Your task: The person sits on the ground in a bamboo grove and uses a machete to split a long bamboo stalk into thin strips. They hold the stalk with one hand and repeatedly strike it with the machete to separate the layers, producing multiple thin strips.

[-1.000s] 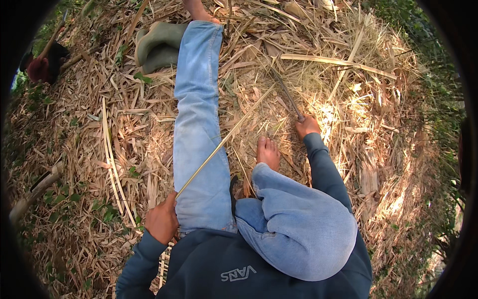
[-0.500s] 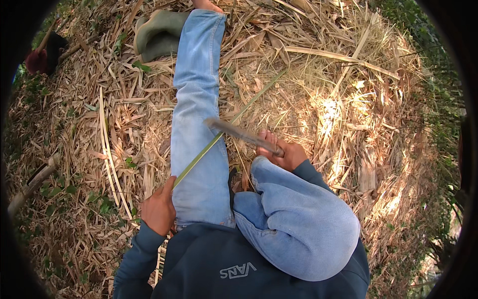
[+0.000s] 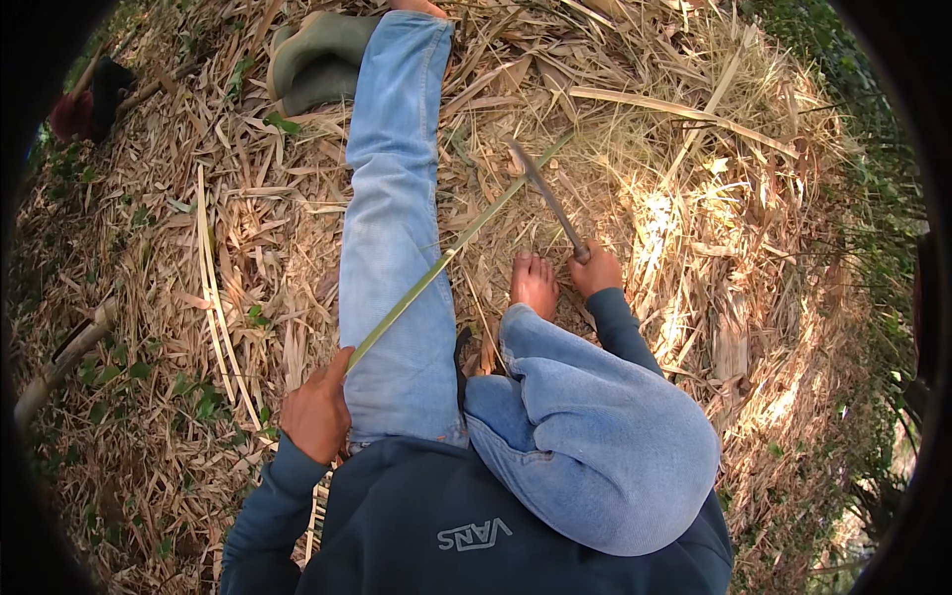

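My left hand (image 3: 317, 409) is closed around the near end of a long green strip, which looks like split bamboo (image 3: 415, 292). The strip slants across my outstretched leg (image 3: 392, 213) toward the far right. My right hand (image 3: 596, 268) grips the handle of a knife (image 3: 548, 195) with a long, narrow grey blade. Its blade points away and to the left, with the tip beside the far part of the strip; whether they touch I cannot tell. My bare right foot (image 3: 535, 284) rests just left of my right hand, below the bent knee (image 3: 615, 446).
Dry leaves and shavings (image 3: 268, 228) cover the ground. A pair of green rubber boots (image 3: 322, 64) lies past my left leg. Pale strips (image 3: 212, 288) lie at the left, near a cut pole (image 3: 67, 362). Another pale strip (image 3: 684, 114) lies at the far right.
My right hand has moved away and slightly right. The knife has swung from across the strip over my leg to the strip's far part. My left hand stays in place.
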`<state>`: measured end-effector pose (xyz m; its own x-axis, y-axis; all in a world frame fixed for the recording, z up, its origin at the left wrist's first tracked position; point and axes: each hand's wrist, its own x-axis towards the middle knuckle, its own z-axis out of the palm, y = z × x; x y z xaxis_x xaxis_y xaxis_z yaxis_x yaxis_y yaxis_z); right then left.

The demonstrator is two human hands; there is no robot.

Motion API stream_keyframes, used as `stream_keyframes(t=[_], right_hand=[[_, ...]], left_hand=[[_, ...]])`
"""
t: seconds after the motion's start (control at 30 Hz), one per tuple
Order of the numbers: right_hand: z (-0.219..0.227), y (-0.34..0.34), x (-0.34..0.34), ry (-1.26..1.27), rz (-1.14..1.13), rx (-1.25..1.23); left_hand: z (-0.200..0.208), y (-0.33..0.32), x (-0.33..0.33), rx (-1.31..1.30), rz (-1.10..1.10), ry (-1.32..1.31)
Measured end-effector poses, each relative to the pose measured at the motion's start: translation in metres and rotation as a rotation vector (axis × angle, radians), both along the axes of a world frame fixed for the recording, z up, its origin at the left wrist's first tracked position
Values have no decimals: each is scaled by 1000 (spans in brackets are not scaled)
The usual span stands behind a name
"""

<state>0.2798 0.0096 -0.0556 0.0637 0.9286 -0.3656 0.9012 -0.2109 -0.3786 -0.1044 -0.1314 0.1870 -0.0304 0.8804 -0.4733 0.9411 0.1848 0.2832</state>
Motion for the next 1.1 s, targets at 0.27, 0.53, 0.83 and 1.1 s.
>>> stream_keyframes(t=[0.27, 0.53, 0.83, 1.1], right_hand=[[-6, 28, 20, -14, -25, -32], [33, 19, 0, 117, 115, -131], [3, 11, -3, 80, -49, 27], [-14, 29, 18, -8, 75, 17]], left_hand=[[6, 8, 0, -109, 77, -103], [-1, 4, -3, -111, 141, -178], [0, 7, -3, -293, 249, -311], [-4, -5, -6, -409, 393, -506]])
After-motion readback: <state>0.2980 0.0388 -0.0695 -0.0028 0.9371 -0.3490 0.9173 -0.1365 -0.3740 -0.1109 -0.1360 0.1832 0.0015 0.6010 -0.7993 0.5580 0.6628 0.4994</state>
